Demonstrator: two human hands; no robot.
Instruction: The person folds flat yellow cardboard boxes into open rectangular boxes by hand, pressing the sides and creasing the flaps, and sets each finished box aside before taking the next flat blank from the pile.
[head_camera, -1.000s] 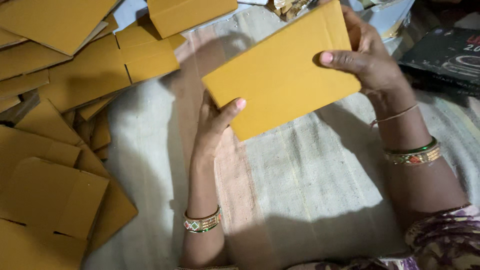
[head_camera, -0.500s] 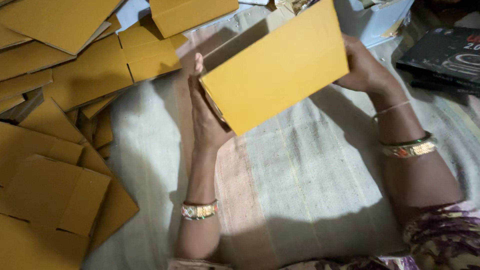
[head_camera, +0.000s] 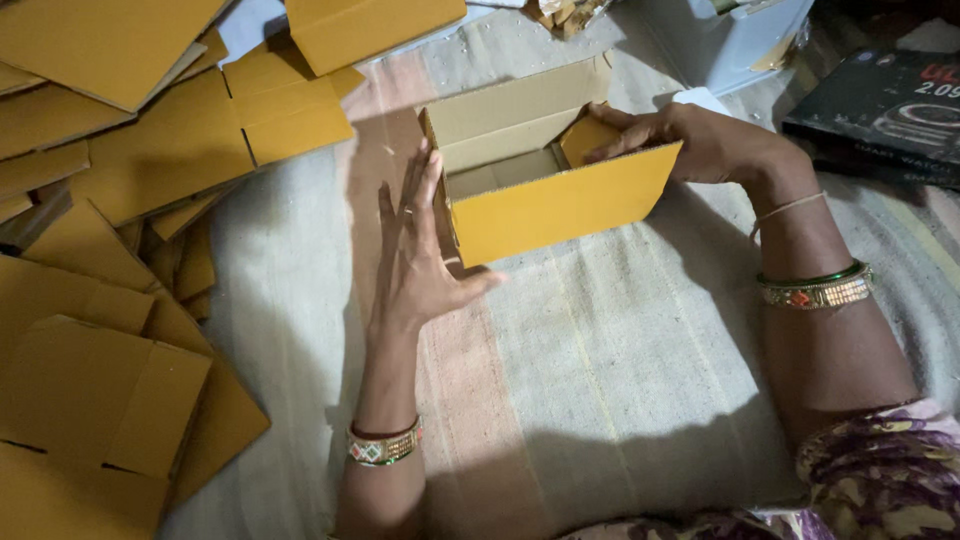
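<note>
The open-topped yellow corrugated cardboard box (head_camera: 540, 170) sits on the pale woven cloth (head_camera: 620, 380) between 2 hands — left hand (head_camera: 415, 255) flat, fingers spread against its left end, right hand (head_camera: 700, 140) pinching its right-end flap — long axis running left-right.

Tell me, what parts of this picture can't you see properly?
- Bottom of the open yellow box, head view: its front wall hides it.
- Right hand fingers: the tips reach inside the box, behind a folded flap.
- Flat cardboard sheets: cut off by the left edge, so their number is unclear.
- Grey container and dark package: cut off by the top and right edges.
- Left hand: whether it presses the box wall is unclear.
</note>
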